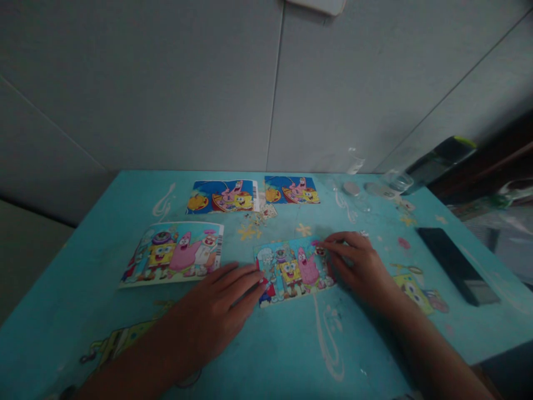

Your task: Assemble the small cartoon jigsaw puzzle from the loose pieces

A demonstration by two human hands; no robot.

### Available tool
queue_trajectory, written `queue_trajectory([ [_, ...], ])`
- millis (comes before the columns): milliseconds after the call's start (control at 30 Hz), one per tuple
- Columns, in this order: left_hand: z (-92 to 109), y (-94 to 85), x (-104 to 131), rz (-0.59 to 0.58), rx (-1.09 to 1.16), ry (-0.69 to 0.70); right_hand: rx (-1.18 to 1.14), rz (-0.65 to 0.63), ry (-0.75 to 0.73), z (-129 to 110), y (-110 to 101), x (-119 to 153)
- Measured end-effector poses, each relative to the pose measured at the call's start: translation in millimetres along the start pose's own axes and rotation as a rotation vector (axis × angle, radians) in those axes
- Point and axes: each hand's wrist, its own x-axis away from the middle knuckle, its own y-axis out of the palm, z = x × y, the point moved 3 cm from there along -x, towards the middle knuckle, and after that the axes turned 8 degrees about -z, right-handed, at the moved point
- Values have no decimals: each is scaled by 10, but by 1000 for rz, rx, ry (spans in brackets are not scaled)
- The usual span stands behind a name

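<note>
A small cartoon picture point(287, 272) lies flat on the turquoise table point(266, 355), slightly turned; I cannot tell whether it is one card or joined pieces. At its left edge lies my left hand point(227, 303), fingers stretched out and fingertips touching the border. My right hand point(353, 264) bends over the upper right corner, thumb and fingers drawn together in a pinch; its fingertips hide whatever is between them. To the left rests a larger sheet point(179, 253) with the same characters, a white strip and barcode down its right side.
Farther back lie a blue cartoon sheet point(222, 197) and a smaller matching picture point(291, 190). Clear containers point(397, 180) stand at the back right, beside a dark bottle point(441, 161). A black phone point(456, 264) lies on the right. A grey wall point(187, 100) borders the table's back edge.
</note>
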Motion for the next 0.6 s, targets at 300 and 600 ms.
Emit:
queue_trajectory([
  [300, 13, -2, 7, 21, -27, -2, 177, -76, -82, -158, 48, -22],
  [600, 3, 5, 4, 22, -13, -6, 319, -101, -101, -204, 38, -34],
])
